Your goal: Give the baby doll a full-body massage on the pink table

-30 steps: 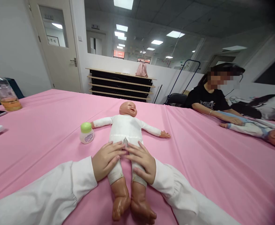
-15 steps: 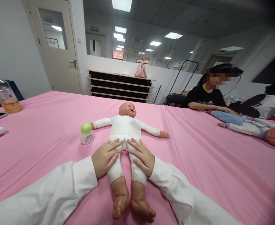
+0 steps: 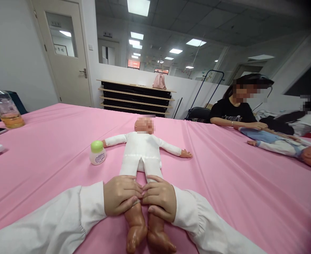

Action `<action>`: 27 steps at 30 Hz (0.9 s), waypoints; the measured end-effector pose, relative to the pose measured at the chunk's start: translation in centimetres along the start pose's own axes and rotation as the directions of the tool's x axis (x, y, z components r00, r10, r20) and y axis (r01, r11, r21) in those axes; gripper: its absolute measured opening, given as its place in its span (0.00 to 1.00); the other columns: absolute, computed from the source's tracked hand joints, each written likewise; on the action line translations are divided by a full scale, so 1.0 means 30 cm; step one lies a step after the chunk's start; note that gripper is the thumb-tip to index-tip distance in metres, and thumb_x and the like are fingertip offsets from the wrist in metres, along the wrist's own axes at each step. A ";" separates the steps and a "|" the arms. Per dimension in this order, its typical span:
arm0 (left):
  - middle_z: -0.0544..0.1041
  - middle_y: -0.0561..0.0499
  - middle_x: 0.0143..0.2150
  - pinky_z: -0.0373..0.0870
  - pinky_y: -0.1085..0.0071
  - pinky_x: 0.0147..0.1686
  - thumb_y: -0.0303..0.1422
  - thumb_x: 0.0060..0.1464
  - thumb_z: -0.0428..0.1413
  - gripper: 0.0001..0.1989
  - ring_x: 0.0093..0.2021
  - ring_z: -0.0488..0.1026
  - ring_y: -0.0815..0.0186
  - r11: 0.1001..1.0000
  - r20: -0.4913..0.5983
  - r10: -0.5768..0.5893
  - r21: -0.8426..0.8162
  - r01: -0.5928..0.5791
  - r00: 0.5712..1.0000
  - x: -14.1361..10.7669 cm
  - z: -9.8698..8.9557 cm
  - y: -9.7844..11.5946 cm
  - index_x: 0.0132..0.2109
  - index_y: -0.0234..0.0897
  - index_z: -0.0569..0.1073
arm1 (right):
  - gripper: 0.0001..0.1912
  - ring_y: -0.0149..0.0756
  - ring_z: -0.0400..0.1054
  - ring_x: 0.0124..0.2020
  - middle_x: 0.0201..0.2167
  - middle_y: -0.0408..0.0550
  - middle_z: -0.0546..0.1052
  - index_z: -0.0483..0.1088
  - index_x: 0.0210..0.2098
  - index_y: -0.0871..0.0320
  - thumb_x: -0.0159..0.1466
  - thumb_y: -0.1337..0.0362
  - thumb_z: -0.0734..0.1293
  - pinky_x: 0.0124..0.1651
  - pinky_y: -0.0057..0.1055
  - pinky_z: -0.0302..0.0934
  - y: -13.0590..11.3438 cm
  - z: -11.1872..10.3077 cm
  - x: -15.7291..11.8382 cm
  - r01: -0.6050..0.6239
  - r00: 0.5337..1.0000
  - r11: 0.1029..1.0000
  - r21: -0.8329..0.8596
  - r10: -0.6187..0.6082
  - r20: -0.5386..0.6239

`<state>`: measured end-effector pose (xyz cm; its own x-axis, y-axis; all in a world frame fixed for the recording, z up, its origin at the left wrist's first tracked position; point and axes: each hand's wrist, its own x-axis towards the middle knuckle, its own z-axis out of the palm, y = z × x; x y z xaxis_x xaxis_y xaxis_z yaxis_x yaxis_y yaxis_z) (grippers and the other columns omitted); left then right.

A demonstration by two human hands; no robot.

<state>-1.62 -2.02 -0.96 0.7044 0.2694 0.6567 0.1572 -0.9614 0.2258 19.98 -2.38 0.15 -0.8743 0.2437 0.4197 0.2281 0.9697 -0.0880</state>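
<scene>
So I'm running this one remotely and only getting the head view, looking forward and down. The doll (image 3: 142, 145) is lying on its back on the pink cloth (image 3: 224, 183), feet pointing my way, head at the far end, arms spreading out to both sides. It's wearing a white suit, and its bare brown lower legs are sticking out of it.

My left hand (image 3: 122, 194) is cupping the leg on the left side around the knee, fingers draping over toward the inner side and thumb lying across just below them. My right hand (image 3: 160, 197) is doing the mirror version on the other leg. Both are touching the doll, fingertips nearly meeting over the gap, but the palms are facing down, so I can't tell if either one is really gripping or just resting. White sleeves (image 3: 91, 203) are covering both wrists.

Just beside the doll's hand on the left, a small green-capped bottle (image 3: 97, 155) is standing upright. Farther left, a drink bottle (image 3: 7, 109) is standing near the edge of the view. Over on the right, a person in a black top (image 3: 232, 109) is sitting by a second doll (image 3: 282, 143). At the back, a pink backpack (image 3: 159, 81) is sitting on a dark shelf unit (image 3: 136, 98).
</scene>
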 end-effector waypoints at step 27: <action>0.78 0.50 0.35 0.57 0.62 0.57 0.28 0.57 0.43 0.15 0.51 0.69 0.65 0.973 -0.024 -0.230 0.014 0.231 0.973 0.007 -0.017 -0.012 0.38 0.38 0.75 | 0.19 0.35 0.60 0.54 0.47 0.49 0.72 0.69 0.43 0.58 0.65 0.55 0.52 0.63 0.43 0.35 -0.027 -0.031 0.006 -0.153 0.981 0.988 -0.023 0.155 0.118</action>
<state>-1.89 -1.60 -0.53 0.6328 0.4848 0.6038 0.3254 -0.8740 0.3608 20.03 -3.15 1.14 -0.8731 0.3911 0.2912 0.3688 0.9203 -0.1305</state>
